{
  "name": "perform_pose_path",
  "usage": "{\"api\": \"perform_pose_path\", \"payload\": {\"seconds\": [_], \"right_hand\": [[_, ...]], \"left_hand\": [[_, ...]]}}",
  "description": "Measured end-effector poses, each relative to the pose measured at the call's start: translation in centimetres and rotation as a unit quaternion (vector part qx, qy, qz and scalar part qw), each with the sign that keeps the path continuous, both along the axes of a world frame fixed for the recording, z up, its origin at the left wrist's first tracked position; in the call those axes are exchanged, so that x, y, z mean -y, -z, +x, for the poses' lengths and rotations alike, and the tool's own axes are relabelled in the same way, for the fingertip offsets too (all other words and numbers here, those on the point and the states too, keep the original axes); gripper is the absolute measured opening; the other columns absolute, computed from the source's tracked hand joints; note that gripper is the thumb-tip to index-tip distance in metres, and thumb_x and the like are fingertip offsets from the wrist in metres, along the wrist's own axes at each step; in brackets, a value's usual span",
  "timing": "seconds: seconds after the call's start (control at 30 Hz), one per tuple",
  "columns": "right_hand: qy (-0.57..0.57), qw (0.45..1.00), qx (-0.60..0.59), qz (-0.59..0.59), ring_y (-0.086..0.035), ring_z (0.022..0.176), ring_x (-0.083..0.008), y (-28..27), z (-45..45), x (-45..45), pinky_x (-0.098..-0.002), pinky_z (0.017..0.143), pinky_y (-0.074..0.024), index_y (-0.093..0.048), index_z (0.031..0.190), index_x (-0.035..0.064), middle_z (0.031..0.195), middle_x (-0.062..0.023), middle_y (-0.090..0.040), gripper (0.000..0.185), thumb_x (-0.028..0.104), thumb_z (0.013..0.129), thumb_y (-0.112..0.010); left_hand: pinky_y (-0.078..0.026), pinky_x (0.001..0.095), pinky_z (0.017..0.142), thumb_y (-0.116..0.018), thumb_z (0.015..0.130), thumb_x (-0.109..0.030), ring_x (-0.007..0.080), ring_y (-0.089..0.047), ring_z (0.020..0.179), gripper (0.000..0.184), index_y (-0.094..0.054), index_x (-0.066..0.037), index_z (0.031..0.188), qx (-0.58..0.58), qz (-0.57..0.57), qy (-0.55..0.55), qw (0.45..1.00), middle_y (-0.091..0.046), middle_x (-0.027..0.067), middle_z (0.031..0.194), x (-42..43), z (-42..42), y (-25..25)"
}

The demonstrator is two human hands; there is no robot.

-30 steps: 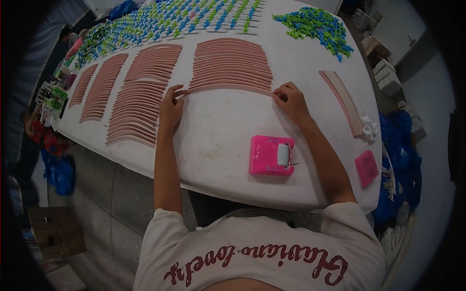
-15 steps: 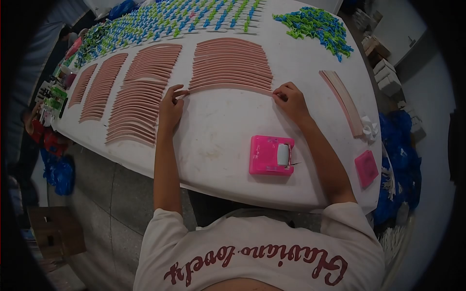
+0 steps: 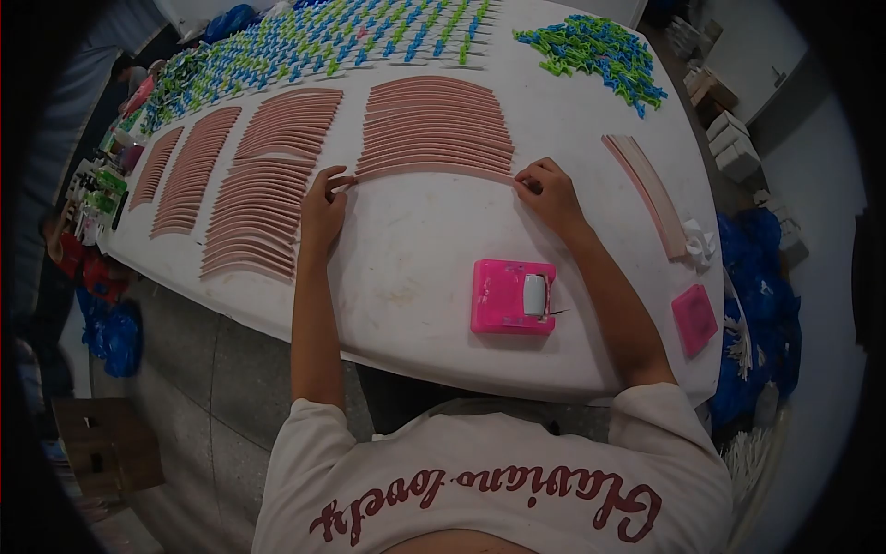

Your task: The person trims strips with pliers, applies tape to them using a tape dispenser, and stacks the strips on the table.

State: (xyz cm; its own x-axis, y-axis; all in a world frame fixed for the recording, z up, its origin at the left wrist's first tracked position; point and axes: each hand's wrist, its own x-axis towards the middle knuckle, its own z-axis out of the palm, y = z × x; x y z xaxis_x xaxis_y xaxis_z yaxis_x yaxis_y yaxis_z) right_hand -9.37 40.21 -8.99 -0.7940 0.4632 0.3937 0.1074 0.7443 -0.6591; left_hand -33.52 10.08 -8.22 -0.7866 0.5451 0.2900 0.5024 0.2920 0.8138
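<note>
Both hands at the nearest strip [image 3: 434,168], front of the middle stack [image 3: 436,125] on the white table [image 3: 406,254]. Left hand [image 3: 323,210] has its fingertips at the strip's left end, fingers bent; can't tell if they pinch it or only touch. Right hand [image 3: 552,196] has thumb and fingers closed on the right end. Strip lies bowed, middle arching away from the person, just beside the next one. More pink strips [image 3: 258,217] in columns to the left. Pink dispenser [image 3: 494,300] with a white roll sits between the forearms, nearer the body. Far right: strip bundle [image 3: 644,198], crumpled paper [image 3: 699,245] at its near end, pink block [image 3: 695,320] (top looks darker). Farther back: a blue-green pile [image 3: 600,55] and, left of it, blue-green pieces [image 3: 406,42] in rows.
</note>
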Motion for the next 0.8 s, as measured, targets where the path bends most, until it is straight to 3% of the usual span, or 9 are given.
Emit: {"api": "perform_pose_path", "payload": {"seconds": [0.37,0.47,0.6,0.67,0.73,0.8], "right_hand": [[-0.005,1.000,-0.021,0.010,-0.067,0.072,-0.0159,0.4,0.0,-0.1,-0.0272,0.069,-0.0556,-0.069,0.090,0.0018,0.091,-0.0074,-0.062,0.010,0.007,0.082,-0.072],[0.040,0.998,-0.046,-0.007,-0.065,0.071,-0.0189,-0.5,0.1,-0.2,-0.0307,0.069,-0.0537,-0.069,0.093,0.0025,0.093,-0.0085,-0.062,0.013,0.008,0.081,-0.070],[0.200,0.964,-0.087,0.151,-0.064,0.077,-0.0259,-3.3,2.4,-4.7,-0.0383,0.069,-0.0519,-0.068,0.093,0.0074,0.094,-0.0090,-0.063,0.012,0.015,0.084,-0.068],[0.231,0.959,-0.088,0.142,-0.064,0.085,-0.0281,-4.2,5.5,-6.8,-0.0400,0.073,-0.0524,-0.068,0.093,0.0091,0.094,-0.0095,-0.064,0.012,0.018,0.085,-0.068],[0.340,0.924,-0.040,0.170,-0.064,0.088,-0.0278,-4.5,8.6,-7.6,-0.0394,0.075,-0.0528,-0.068,0.093,0.0096,0.093,-0.0100,-0.064,0.013,0.020,0.086,-0.067],[0.359,0.912,-0.012,0.199,-0.063,0.088,-0.0291,-2.9,11.7,-8.2,-0.0401,0.077,-0.0533,-0.068,0.094,0.0105,0.092,-0.0103,-0.064,0.014,0.020,0.084,-0.067]], "left_hand": [[-0.044,0.0247,0.061,-0.050,0.081,0.007,0.0095,-0.048,0.063,0.043,-0.057,-0.003,0.123,0.001,0.002,-0.002,1.000,-0.073,0.0058,0.104,0.0,0.0,0.0],[-0.045,0.0248,0.062,-0.051,0.082,0.007,0.0098,-0.050,0.064,0.041,-0.057,-0.002,0.122,0.004,-0.012,-0.023,1.000,-0.072,0.0062,0.104,0.1,0.5,-0.6],[-0.046,0.0253,0.063,-0.053,0.086,0.004,0.0101,-0.054,0.067,0.035,-0.058,-0.002,0.120,-0.016,0.032,-0.016,0.999,-0.072,0.0075,0.100,-0.2,-0.7,0.4],[-0.047,0.0255,0.062,-0.054,0.089,-0.001,0.0097,-0.057,0.069,0.030,-0.059,-0.002,0.119,-0.026,0.033,-0.013,0.999,-0.072,0.0076,0.094,-0.2,-0.7,0.2],[-0.046,0.0253,0.062,-0.054,0.091,-0.003,0.0094,-0.058,0.069,0.027,-0.060,-0.001,0.117,0.093,0.048,-0.011,0.994,-0.071,0.0072,0.089,0.3,-0.8,-0.5],[-0.042,0.0245,0.058,-0.054,0.092,-0.006,0.0081,-0.051,0.063,0.030,-0.058,0.000,0.121,0.099,0.068,0.020,0.993,-0.069,0.0059,0.086,0.6,-2.0,0.5]]}}
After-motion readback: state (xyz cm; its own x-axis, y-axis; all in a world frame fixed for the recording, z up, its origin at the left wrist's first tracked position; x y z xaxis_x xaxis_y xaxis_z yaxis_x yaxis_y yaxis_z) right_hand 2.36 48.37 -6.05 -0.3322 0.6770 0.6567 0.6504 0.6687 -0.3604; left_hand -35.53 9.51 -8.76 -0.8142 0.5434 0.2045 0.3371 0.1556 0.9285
